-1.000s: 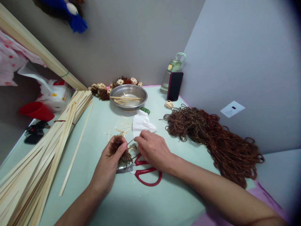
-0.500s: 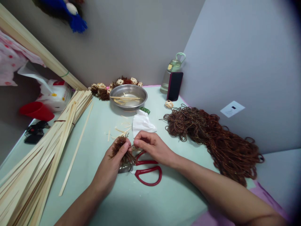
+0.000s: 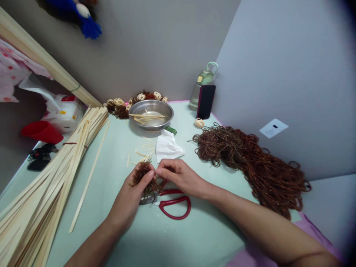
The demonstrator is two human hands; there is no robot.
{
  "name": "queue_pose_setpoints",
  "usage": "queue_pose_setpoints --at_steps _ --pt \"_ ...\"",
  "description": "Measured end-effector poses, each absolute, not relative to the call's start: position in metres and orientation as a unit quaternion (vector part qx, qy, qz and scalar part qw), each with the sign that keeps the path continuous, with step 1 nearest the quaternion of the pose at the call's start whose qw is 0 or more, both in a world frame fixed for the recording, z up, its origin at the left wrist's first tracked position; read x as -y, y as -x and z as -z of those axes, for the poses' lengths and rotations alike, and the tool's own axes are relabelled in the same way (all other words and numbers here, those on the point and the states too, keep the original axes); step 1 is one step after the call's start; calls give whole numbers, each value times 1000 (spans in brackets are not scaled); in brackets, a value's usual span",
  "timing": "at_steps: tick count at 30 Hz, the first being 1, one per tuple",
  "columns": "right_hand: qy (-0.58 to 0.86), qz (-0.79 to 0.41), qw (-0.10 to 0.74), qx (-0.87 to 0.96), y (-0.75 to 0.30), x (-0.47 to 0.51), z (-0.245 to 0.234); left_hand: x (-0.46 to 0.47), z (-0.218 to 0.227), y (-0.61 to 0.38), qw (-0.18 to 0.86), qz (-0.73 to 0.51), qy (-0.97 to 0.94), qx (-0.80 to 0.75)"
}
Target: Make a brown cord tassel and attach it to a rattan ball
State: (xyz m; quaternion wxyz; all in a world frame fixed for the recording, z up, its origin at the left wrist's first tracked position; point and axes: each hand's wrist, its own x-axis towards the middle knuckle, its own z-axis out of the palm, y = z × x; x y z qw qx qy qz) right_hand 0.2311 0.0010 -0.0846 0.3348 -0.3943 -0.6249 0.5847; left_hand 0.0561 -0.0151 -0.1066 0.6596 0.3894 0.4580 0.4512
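My left hand point(image 3: 138, 189) is closed around a brown yarn tassel point(image 3: 142, 174), whose frayed strands stick out above and below the thumb. Thumb and forefinger of my right hand point(image 3: 175, 174) pinch together right beside my left fingertips, at the tassel's side. Whatever lies between those right fingers is too small to make out. Beneath both hands, scissors with red handles point(image 3: 178, 213) rest on the table, their blades partly covered by the tassel and my left hand. A crumpled white tissue point(image 3: 168, 146) lies just beyond my right hand.
A metal bowl point(image 3: 151, 126) holds water and strips. Flat bamboo strips point(image 3: 55, 174) cover the left side. Brown yarn point(image 3: 267, 178) lies heaped at right. A bottle point(image 3: 194, 98), a phone point(image 3: 206, 102) and a small woven ball point(image 3: 199, 123) stand at the back right.
My right hand has come slightly lower and left, its pinched fingertips now closer to my left thumb. My left hand keeps its hold on the tassel.
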Motion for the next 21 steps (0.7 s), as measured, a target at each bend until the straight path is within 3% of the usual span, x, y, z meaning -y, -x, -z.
queue_pose_setpoints --at_steps 11,21 --pt "379 -604 433 551 -226 -1 84 14 108 -56 672 -443 -380 -456" --pt "396 -566 417 591 -226 2 79 15 106 -55 692 -412 -367 -465"
